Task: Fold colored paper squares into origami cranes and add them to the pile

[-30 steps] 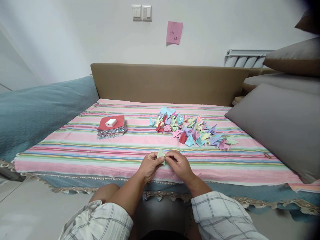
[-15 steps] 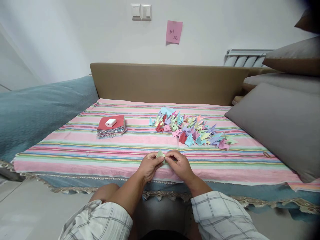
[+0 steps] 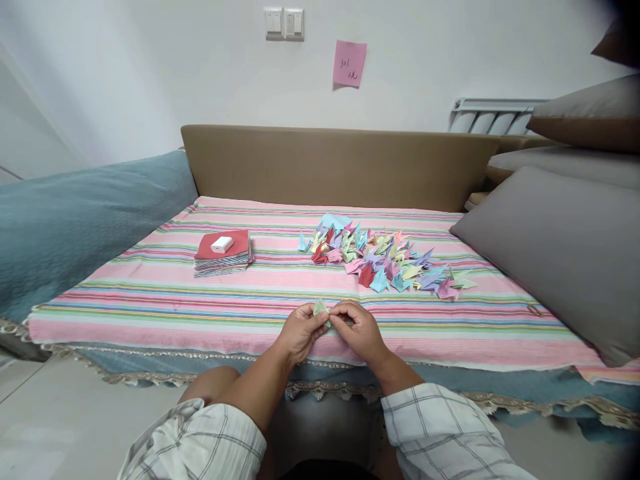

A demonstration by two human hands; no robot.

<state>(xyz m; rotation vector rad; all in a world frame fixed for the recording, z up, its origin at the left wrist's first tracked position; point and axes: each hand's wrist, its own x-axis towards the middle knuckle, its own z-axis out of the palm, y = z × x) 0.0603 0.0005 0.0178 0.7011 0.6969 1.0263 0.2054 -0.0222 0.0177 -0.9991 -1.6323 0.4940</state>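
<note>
Both my hands meet over the near edge of a pink striped cloth point(image 3: 150, 303) and pinch a small pale green folded paper point(image 3: 321, 308). My left hand point(image 3: 300, 330) grips its left side and my right hand point(image 3: 357, 328) its right side, fingers curled tight. Most of the paper is hidden between the fingers. Farther back lies a pile of several folded paper cranes point(image 3: 383, 259) in many colours. A stack of square coloured paper sheets point(image 3: 223, 257) with a red top sheet sits at the left, weighted by a small white box point(image 3: 221, 245).
A brown headboard point(image 3: 340, 163) runs along the back. Grey cushions point(image 3: 560, 253) lean at the right, and a teal blanket point(image 3: 75, 220) is heaped at the left. A pink note point(image 3: 349, 64) and light switches point(image 3: 283, 24) hang on the wall.
The green paper has sunk slightly lower between my fingers and shows less above them. My hands stay in the same place.
</note>
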